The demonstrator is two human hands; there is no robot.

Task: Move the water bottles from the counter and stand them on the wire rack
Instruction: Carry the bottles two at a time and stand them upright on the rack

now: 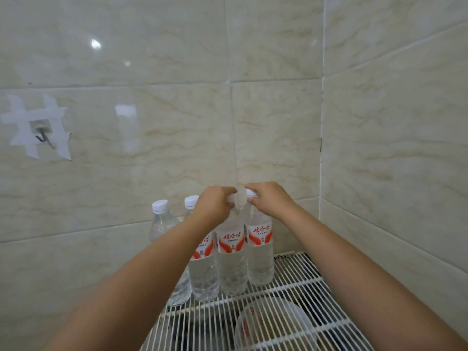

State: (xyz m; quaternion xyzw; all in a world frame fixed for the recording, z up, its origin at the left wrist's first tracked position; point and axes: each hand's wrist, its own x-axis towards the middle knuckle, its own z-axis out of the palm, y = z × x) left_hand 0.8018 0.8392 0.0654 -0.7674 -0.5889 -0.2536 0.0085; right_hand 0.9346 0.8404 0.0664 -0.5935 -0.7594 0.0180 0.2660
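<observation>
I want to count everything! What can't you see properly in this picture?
- Head view: the left forearm covers part of the two left bottles.
- The left hand hides most of one bottle's cap.
- Things under the wire rack are blurred behind its bars.
- The counter is out of frame.

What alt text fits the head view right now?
Both hands grip bottle caps: the left hand and right hand each hold one of four upright water bottles on a white wire rack in a tiled corner.
</observation>
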